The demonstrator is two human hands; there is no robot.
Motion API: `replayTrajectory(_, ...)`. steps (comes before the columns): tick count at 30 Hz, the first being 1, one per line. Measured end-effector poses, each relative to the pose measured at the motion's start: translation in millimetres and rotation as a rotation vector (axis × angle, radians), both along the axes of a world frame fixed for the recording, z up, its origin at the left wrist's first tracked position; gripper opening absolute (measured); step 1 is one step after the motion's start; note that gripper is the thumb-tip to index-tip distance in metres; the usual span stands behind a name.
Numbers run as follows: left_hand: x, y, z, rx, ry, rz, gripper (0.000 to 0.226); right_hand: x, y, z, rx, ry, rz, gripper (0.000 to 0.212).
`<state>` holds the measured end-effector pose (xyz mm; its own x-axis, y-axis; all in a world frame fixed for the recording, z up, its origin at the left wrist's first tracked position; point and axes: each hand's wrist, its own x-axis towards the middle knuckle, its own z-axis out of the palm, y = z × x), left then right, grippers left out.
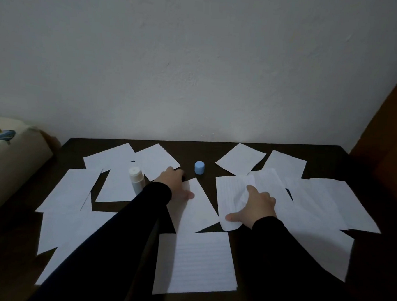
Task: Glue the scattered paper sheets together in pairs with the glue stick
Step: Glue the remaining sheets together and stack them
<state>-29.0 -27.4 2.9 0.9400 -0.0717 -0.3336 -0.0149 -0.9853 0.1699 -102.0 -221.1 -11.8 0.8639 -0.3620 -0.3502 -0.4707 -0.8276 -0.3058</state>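
Glue stick (pixel 135 177) stands left of its cap (pixel 199 167), sheets (pixel 197 264) scattered around both on the table (pixel 328 157)

1. No word, brand or number can be read anywhere.
2. The sheets (pixel 196 264) carry only faint ruled lines (no writing shows on them).
3. The glue stick (pixel 136 179) shows a plain pale body; any label is too dim to make out.
4. The blue cap (pixel 199 167) is bare of marks.
5. A small blue and yellow figure (pixel 2 134) sits on the cream thing at the left edge (a picture, not lettering; too blurred to tell more).
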Motion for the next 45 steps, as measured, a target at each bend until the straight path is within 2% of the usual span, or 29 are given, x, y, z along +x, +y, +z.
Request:
replayTrajectory(3, 1.8, 0.8, 0.9, -0.034, -0.028, -0.020, 0.053, 0.7, -1.3, 2.2, 0.041, -0.043, -0.017, 0.097)
replayTrajectory(7, -2.2, 3.1, 10.7, -0.124, -0.120, 0.019, 0.026, 0.9, -6.5, -0.3, 0.151, -0.185, -0.024, 0.076)
replayTrajectory(11, -13.8, 11.6, 17.7, -0.322, -0.267, 0.187, 0.023, -0.2, -9.5, 11.8, 0.321, -0.403, -0.074, 0.058)
replayTrajectory(14, -24.9, 12.2, 15.2, -0.422, -0.273, 0.329, 0.027, -4.8, -12.9, 32.3, 0.504, -0.565, -0.044, 0.053)
replayTrajectory(16, -33.3, 12.1, 9.7, -0.434, -0.256, 0.366, 0.029, -9.8, -16.4, 42.4, 0.554, -0.634, 0.008, 0.050)
replayTrajectory(20, -53.8, 14.7, -10.3, -0.456, -0.247, 0.366, 0.015, -15.7, -13.4, 44.6, 0.602, -0.528, 0.181, 0.056)
replayTrajectory(22, -63.1, 16.0, -16.5, -0.420, -0.254, 0.354, 0.009, -15.8, -7.6, 40.4, 0.585, -0.454, 0.170, 0.065)
replayTrajectory(24, -67.3, 16.8, -18.5, -0.367, -0.281, 0.325, 0.014, -15.4, -1.3, 37.1, 0.565, -0.446, 0.114, 0.067)
replayTrajectory(28, -70.6, 17.9, -3.8, -0.323, -0.368, 0.277, 0.026, -12.8, 2.1, 34.3, 0.478, -0.487, 0.096, 0.037)
replayTrajectory(32, -78.8, 23.7, 15.0, -0.535, -0.398, 0.106, 0.059, -13.2, 1.9, 38.1, 0.410, -0.474, 0.196, 0.013)
replayTrajectory(34, -83.6, 24.8, 19.5, -0.634, -0.371, 0.068, 0.051, -14.2, 4.5, 40.6, 0.404, -0.445, 0.267, 0.008)
replayTrajectory(37, -85.3, 29.1, 14.4, -0.740, -0.381, 0.137, 0.006, -15.2, 9.4, 40.6, 0.382, -0.480, 0.284, 0.011)
replayTrajectory(40, -85.6, 35.2, 7.4, -0.864, -0.362, 0.251, 0.007, -15.4, 8.9, 38.4, 0.525, -0.569, 0.131, 0.026)
replayTrajectory(43, -84.4, 36.6, 3.7, -0.905, -0.284, 0.323, 0.010, -12.8, 3.4, 33.1, 0.638, -0.476, 0.053, 0.028)
replayTrajectory(45, -83.0, 37.3, -0.4, -0.846, -0.246, 0.348, 0.014, -10.1, 2.6, 24.9, 0.636, -0.381, 0.054, 0.024)
